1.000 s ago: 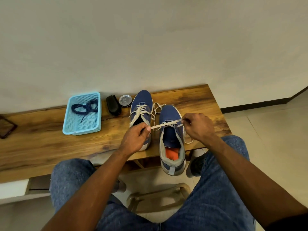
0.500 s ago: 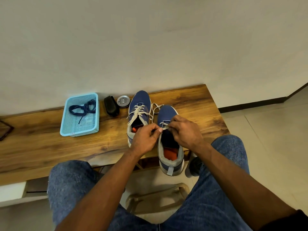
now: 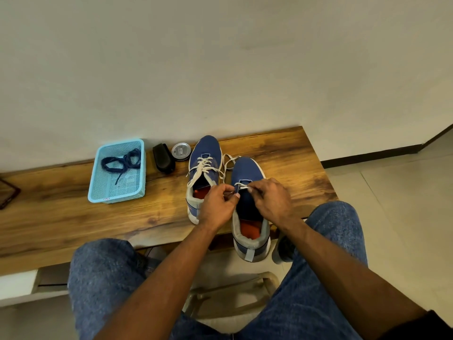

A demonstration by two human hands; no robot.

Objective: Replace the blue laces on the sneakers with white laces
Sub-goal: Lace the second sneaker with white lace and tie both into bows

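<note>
Two blue sneakers stand on the wooden bench point(image 3: 73, 217). The left sneaker point(image 3: 204, 153) is laced with a white lace point(image 3: 203, 166). The right sneaker point(image 3: 246, 168) overhangs the bench's front edge, and a white lace point(image 3: 241, 185) crosses its lowest eyelets. My left hand point(image 3: 217, 204) pinches one end of that lace at the sneaker's left side. My right hand point(image 3: 272, 200) pinches the other end over the tongue. Loose white lace point(image 3: 229, 159) loops between the two toes. The blue laces point(image 3: 122, 160) lie bundled in a light blue basket point(image 3: 96, 190).
A black shoe brush point(image 3: 163, 158) and a round silver tin point(image 3: 181, 151) sit between the basket and the left sneaker. A dark frame point(image 3: 8, 195) lies at the bench's far left. A wall backs the bench. My knees and a chair frame point(image 3: 245, 283) are below.
My hands were apart, stretching the white lace taut across the right sneaker. They have come together over its lower eyelets, and the lace between them is now short.
</note>
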